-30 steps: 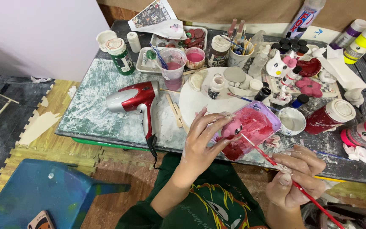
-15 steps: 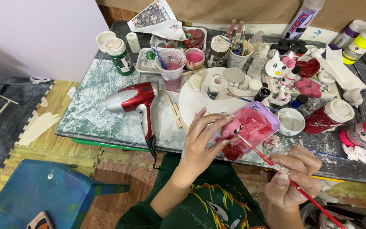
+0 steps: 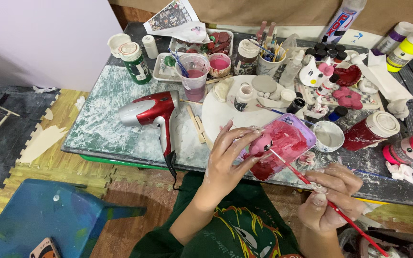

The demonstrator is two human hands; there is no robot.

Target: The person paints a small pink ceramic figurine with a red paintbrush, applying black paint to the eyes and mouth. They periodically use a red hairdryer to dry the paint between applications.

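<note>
Our left hand (image 3: 225, 160) is closed around a small pink clay figure (image 3: 262, 143), fingers wrapped over its top and side, holding it just above the near edge of the table (image 3: 106, 129). Our right hand (image 3: 333, 198) pinches a thin red-handled paintbrush (image 3: 311, 184) between thumb and fingertips; the handle runs down to the lower right and the bristle end meets the pink clay figure.

Directly behind the figure lies a rectangular plastic tray (image 3: 290, 138) smeared with pink and dark red paint, used as a palette; part of it is covered by our left fingers. A small white cup (image 3: 328, 136) stands just beside the tray on its right, and a red paint jar with a white lid (image 3: 371, 130) lies tilted next to that.

To the left of the left hand, a red and silver hair dryer (image 3: 149, 111) rests on its side, its cord hanging over the table edge. Two flat wooden sticks (image 3: 196, 123) lie between the dryer and a round white board (image 3: 244, 107) that carries unpainted clay pieces. A clear cup of pink liquid (image 3: 193, 76) stands behind the dryer, and a green paint bottle (image 3: 135, 62) stands further left. A blue plastic stool (image 3: 48, 220) sits on the floor at lower left.
</note>
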